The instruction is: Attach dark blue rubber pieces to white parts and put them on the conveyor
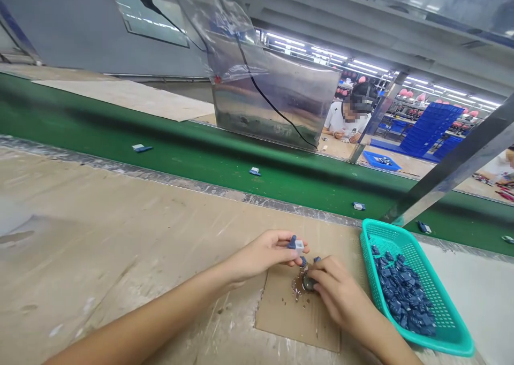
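Note:
My left hand (283,247) pinches a small blue-and-white plastic part (297,245) above a cardboard sheet (295,319). The part's white piece looks like an open box, with a blue piece at its side. Close by, my right hand (335,287) is bent over the cardboard, its fingers closed at a small dark round object (309,282). Some of that object is hidden by the fingers. A small blue piece (303,261) sits just below my left fingers, and another blue piece (317,259) shows beyond my right fingertips. Shiny wet-looking spots and crumbs (297,287) mark the cardboard.
To the right stands a green basket (453,327) with many blue pieces (405,295). Behind the worktable (120,236) runs a green conveyor belt (193,153) carrying several blue-and-white parts (254,171). A metal post (453,161) slants up at right. Other people (347,119) sit beyond the belt.

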Demonstrator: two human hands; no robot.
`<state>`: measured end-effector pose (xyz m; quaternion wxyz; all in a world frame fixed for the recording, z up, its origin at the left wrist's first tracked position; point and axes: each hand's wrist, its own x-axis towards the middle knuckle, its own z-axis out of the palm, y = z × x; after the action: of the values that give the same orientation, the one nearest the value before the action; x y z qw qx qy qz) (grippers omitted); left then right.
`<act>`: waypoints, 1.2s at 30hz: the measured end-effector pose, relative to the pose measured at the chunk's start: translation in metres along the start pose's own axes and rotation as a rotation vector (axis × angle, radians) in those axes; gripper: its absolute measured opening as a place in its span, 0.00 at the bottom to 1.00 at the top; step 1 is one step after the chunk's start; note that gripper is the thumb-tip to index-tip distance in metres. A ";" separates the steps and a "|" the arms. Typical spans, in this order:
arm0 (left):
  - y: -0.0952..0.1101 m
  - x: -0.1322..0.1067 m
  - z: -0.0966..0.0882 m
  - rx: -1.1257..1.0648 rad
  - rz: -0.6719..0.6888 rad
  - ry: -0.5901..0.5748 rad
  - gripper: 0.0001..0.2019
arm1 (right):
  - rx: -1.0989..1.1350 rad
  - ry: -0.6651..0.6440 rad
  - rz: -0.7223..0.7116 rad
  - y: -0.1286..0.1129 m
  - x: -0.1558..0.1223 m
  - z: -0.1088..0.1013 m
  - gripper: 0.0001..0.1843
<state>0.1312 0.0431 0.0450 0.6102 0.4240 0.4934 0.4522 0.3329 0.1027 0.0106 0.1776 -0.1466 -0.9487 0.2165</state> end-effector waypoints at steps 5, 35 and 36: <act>-0.004 -0.003 0.006 -0.025 -0.027 -0.103 0.14 | 0.551 0.342 0.200 -0.009 0.003 -0.025 0.05; -0.020 -0.019 0.052 -0.313 0.024 0.106 0.13 | -0.030 0.525 -0.144 -0.030 -0.003 0.003 0.22; -0.021 -0.020 0.054 -0.327 0.016 0.117 0.14 | -0.058 0.506 -0.151 -0.031 -0.004 0.003 0.21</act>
<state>0.1850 0.0148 0.0380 0.6377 0.2961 0.4443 0.5551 0.3292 0.0733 0.0213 0.4207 -0.1299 -0.8881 0.1319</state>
